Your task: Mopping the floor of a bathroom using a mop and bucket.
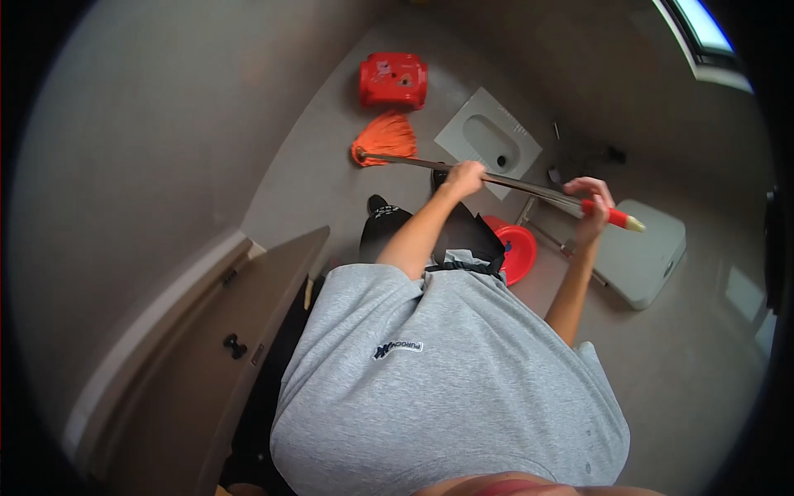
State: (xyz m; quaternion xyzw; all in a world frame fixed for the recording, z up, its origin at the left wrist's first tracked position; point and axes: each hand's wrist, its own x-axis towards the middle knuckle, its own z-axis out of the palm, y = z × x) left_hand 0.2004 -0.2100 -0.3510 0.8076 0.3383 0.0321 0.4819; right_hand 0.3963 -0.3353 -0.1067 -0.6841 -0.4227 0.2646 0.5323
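Note:
A mop with an orange head and a long metal handle stretches across in front of me. Its head rests on the grey floor beside a red stool. My left hand is closed around the middle of the handle. At the handle's upper end, my right hand is loosely wrapped round the red grip, some of its fingers lifted. A pale tip of the grip sticks out past that hand.
A red stool stands beyond the mop head. Set in the floor is a squat toilet. Close to my legs is a red basin; a grey washbasin is at the right. A brown door stands ajar at the left.

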